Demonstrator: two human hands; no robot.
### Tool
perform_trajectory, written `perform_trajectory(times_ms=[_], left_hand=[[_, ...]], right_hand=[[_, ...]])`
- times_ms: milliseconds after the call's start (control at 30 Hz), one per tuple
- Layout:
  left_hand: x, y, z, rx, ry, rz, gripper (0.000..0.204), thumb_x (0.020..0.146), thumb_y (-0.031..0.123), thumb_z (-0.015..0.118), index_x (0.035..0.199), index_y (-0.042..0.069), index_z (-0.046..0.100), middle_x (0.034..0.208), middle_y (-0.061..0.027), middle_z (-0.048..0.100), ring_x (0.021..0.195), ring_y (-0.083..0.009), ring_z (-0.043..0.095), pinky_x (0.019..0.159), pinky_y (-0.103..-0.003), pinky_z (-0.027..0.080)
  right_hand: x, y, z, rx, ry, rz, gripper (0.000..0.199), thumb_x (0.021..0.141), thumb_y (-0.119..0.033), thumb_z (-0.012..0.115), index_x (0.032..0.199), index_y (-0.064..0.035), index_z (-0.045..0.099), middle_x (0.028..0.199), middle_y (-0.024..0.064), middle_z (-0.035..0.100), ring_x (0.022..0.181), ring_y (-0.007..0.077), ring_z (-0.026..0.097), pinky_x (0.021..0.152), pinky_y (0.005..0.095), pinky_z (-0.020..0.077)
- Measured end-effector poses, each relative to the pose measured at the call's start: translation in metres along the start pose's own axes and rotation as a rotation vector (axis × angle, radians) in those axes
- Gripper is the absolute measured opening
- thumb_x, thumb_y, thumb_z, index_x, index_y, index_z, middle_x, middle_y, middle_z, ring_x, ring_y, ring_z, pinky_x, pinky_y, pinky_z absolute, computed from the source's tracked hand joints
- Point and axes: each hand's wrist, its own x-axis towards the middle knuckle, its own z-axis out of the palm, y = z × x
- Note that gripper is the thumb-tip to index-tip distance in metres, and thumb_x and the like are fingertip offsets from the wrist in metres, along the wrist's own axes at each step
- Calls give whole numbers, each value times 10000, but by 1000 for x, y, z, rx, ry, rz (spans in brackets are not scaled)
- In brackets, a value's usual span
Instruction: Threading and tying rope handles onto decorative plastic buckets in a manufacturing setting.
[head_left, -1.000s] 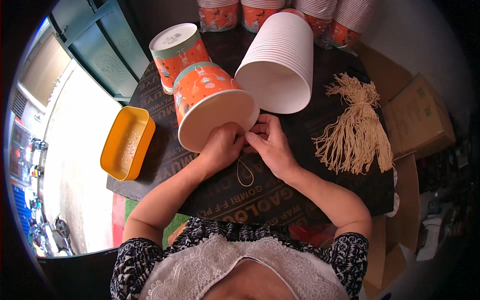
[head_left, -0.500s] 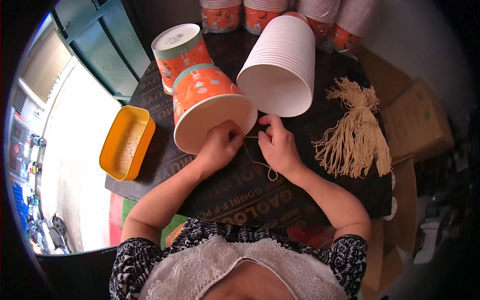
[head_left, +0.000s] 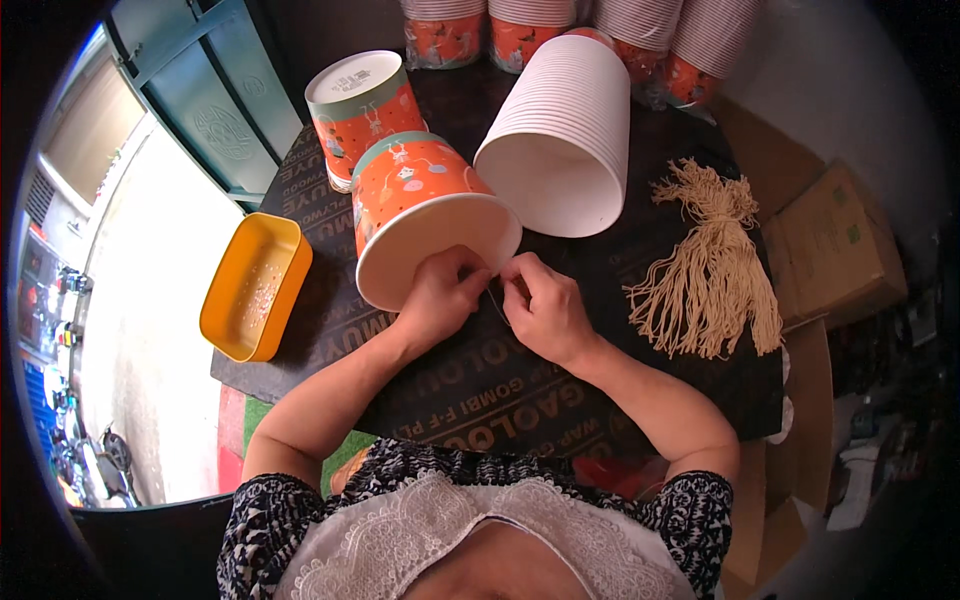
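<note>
Where the left hand point(head_left: 440, 295) meets the mouth of the orange bucket point(head_left: 420, 190), its thumb and fingers are drawn into a narrow pinch at the right edge of the rim; the right hand point(head_left: 545, 310), just outside that edge, is likewise closed to a pinch. Both appear to hold a thin cord point(head_left: 497, 299), although the fingertips hide the exact grip. The orange bucket, landmark for what follows, lies tilted on the dark counter point(head_left: 440, 395), its mouth facing the near side. Judged by its thin wall, it is light, fairly stiff paperboard, smooth enough to slide and liable to dent if squeezed midway; the thick rim offers the firmest hold. The cord is probably soft and limp, best pinched close to the rim.

Just behind the bucket and to its left, an upturned bucket point(head_left: 362, 130) limits room on that side; close on its right, a nested white stack point(head_left: 565, 105) crowds the rim. Farther to the bucket's left is a yellow tray point(head_left: 283, 303) with small pale bits; well to its right lies a bundle of strings point(head_left: 705, 280), with a cardboard box point(head_left: 840, 245) beyond. Behind the bucket, at the far side, stand plastic-wrapped stacks point(head_left: 517, 38).
</note>
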Motion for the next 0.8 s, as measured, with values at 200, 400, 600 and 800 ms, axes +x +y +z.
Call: perform_trajectory(times_ms=[200, 400, 600, 800], left_hand=[[0, -1, 0, -57, -2, -29, 97, 876, 54, 592, 854, -41, 598, 707, -59, 600, 563, -109, 548, 498, -256, 443], [1, 7, 0, -67, -17, -49, 91, 872, 49, 591, 855, -40, 592, 703, -58, 596, 551, -106, 541, 487, -254, 436], [0, 4, -2, -77, -35, -38, 84, 866, 44, 589, 860, -39, 589, 710, -56, 599, 547, -108, 543, 485, -252, 436], [-1, 6, 2, -131, -31, -48, 86, 872, 45, 591, 862, -40, 593, 705, -53, 597, 551, -102, 544, 490, -245, 435]], right_hand=[[4, -11, -5, 114, -123, 244, 134, 819, -65, 604, 935, -20, 553, 742, 150, 624, 674, 356, 635, 576, 426, 496], [2, 6, -5, 7, -31, 103, 121, 802, -94, 637, 888, -31, 578, 750, 142, 641, 650, 337, 635, 575, 413, 497], [3, -1, -5, 89, 21, 86, 112, 805, -83, 634, 836, -13, 552, 747, 145, 633, 670, 333, 641, 586, 401, 502], [2, -9, -3, 287, -19, 270, 145, 794, -48, 626, 912, -17, 547, 736, 146, 620, 674, 319, 645, 604, 398, 507]])
